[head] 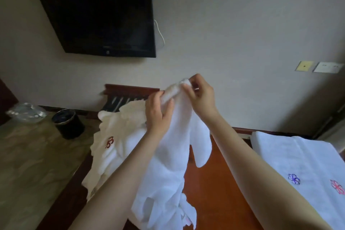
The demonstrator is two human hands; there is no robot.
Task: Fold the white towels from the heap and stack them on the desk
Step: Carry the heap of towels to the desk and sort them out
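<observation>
Head view shows left hand point(158, 112) and right hand point(200, 95) both pinching a raised towel point(177, 136); they should find corners before spreading over the desk point(214, 183).

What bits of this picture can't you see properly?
Head view:
- Towel heap: its right side hides behind the left arm and lifted towel.
- Folded stack: cut off by the right edge.
- Lifted towel's top corner: blurred between the fingers.
- Bin: inside too dark.
</observation>
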